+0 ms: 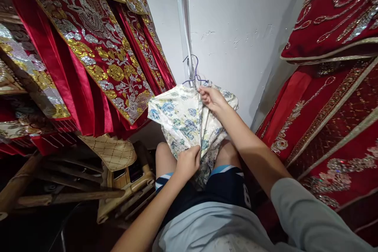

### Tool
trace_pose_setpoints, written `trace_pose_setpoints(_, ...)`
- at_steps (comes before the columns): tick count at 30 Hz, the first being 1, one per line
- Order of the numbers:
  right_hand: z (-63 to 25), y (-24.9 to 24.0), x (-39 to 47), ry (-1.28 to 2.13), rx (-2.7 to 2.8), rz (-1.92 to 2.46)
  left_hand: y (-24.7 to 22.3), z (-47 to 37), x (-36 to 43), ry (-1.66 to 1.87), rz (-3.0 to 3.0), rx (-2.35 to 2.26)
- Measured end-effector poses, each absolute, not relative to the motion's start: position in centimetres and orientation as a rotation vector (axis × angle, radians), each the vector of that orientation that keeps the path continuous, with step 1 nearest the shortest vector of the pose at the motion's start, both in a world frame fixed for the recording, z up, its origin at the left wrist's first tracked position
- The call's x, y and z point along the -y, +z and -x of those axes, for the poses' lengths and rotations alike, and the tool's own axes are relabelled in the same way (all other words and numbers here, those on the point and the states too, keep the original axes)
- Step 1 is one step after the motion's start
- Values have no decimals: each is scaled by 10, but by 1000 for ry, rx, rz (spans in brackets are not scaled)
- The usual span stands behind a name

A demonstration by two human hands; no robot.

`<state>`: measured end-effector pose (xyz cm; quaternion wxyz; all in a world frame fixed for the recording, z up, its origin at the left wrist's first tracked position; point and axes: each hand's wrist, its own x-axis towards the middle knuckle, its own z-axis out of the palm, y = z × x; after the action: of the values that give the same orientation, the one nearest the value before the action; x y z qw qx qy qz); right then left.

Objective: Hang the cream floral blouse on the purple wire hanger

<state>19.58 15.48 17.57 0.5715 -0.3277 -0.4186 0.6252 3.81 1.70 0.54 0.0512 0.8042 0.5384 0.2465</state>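
Observation:
A cream garment with blue and green flowers [180,116] hangs in front of me on a thin purple hanger [195,71], over my thighs. My left hand [188,162] is closed on the lower front of it, beside the centre edge. Higher up, at the neckline just under the hanger, my right hand [210,97] pinches the top of the front edge, its fingers curled. Between the two hands the front edge runs nearly straight. The fingertips of my left hand are partly hidden in the fabric.
Red embroidered costumes with gold and silver sequins [115,71] hang at the left, and more beaded red fabric [313,106] at the right. A bamboo chair [130,189] stands at lower left. Behind the hanger are a white wall [233,19] and a metal strip.

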Motion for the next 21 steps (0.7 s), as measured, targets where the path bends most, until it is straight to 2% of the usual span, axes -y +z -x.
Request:
trace_pose_setpoints(3,-184,180,-150,1379,1043,742,11,-30,-21,605,-2509,-1605)
trace_pose_setpoints(5,-179,173,-139,1287,1142,695,23,-26,-29,652,-2522,-1498)
trace_pose_setpoints(7,-176,164,-127,1211,1207,650,45,-23,-40,914,-2489,-1373)
trace_pose_setpoints(10,-178,160,-117,1135,1247,626,96,-22,-64,1546,-2333,-1276)
trace_pose_setpoints(12,-184,163,-114,1099,1282,615,133,-24,-82,1770,-2350,-1215)
trace_pose_setpoints(16,-197,169,-119,1041,1335,606,183,-40,-106,1642,-2614,-1124)
trace_pose_setpoints(19,-201,156,-128,947,1327,645,195,-51,-108,1567,-2679,-1149)
trace_pose_setpoints(21,-199,137,-133,868,1332,714,197,-46,-110,1679,-2579,-1177)
